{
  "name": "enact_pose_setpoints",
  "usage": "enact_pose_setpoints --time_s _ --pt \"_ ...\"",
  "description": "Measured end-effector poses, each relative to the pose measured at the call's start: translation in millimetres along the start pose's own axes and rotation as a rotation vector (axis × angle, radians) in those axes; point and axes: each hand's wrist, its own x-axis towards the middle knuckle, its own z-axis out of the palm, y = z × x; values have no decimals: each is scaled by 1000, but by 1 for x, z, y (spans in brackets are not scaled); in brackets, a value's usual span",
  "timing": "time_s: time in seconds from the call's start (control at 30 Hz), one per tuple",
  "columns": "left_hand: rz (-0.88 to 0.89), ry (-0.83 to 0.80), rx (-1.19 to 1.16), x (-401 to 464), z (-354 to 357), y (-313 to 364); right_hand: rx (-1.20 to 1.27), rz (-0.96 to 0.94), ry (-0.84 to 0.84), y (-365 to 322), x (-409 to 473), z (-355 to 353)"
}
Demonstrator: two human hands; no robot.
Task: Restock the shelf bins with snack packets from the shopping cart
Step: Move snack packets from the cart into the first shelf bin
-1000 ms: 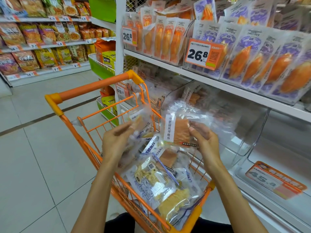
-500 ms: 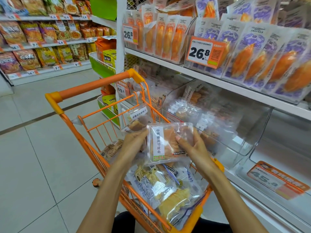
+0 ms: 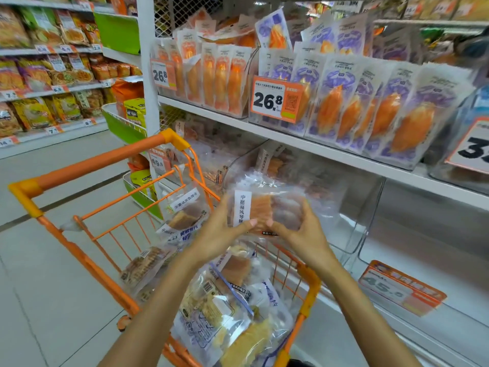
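A clear snack packet (image 3: 267,207) with orange dried strips and a white label is held up above the orange shopping cart (image 3: 87,165). My left hand (image 3: 222,231) grips its lower left edge and my right hand (image 3: 301,229) grips its lower right side. Right behind the packet stands a clear shelf bin (image 3: 352,207) on the lower shelf, holding a few similar packets at its left end. Several clear packets (image 3: 219,311) fill the cart below my arms.
The upper shelf (image 3: 304,144) carries bins of orange and purple packets with 26.8 price tags. An orange 45.8 tag (image 3: 399,287) sits on the lower shelf edge at the right. More stocked shelves (image 3: 47,75) stand across the aisle at left.
Both hands have lifted the packet up and to the right, from over the cart toward the clear bin. The camera has turned a little to the right.
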Motion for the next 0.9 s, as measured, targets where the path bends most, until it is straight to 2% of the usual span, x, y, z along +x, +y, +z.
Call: enact_pose_setpoints --time_s 0.1,0.2,0.3,0.4,0.5,0.67,0.83,0.9 --pt "22 -132 99 50 14 13 -245 123 5 -6 24 -39" --pt "-34 -286 187 89 31 19 -481 233 35 -4 43 -68" --pt "-144 -442 319 114 41 19 -512 322 4 6 52 -83" --pt "-207 -512 394 130 41 21 -462 341 18 12 58 -88" --pt "-196 -523 353 135 39 25 -460 343 62 15 65 -89" --pt "-134 -437 341 137 49 19 -524 230 193 26 63 -81" --pt "37 -312 708 136 41 14 -660 192 292 37 47 -70" --pt "-37 -410 621 133 34 18 -716 202 288 39 39 -63"
